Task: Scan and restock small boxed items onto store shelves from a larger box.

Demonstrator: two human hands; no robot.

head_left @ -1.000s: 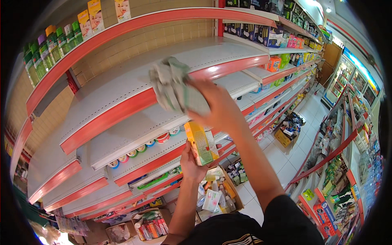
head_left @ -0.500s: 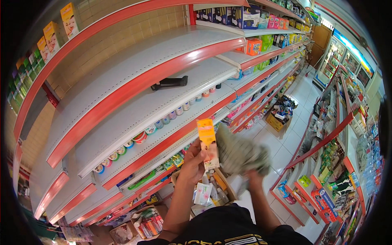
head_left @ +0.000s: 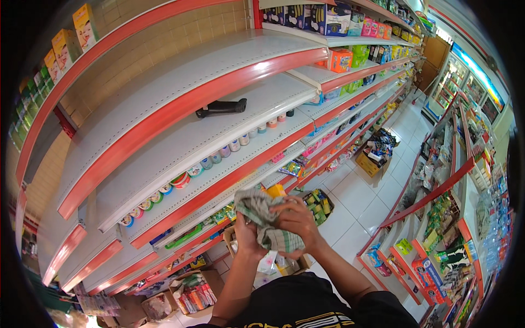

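Note:
In front of my chest, a grey-green checked cloth is wrapped over a slim yellow carton. Only the carton's upper end shows beyond the cloth. My left hand grips the covered carton from the left, its fingers mostly hidden behind the cloth. With bent fingers, my right hand presses the cloth against the carton from the right. Similar yellow cartons stand on the top left shelf.
Red-edged shelves run along the left; a black handle-shaped object lies on one. Small jars line a lower shelf. Open cardboard boxes of goods sit on the floor below. A stocked shelf unit borders the tiled aisle on the right.
My right hand has brought the cloth left onto the carton, which was in plain view in my left hand. Both hands are now together, and the carton is lower and mostly covered.

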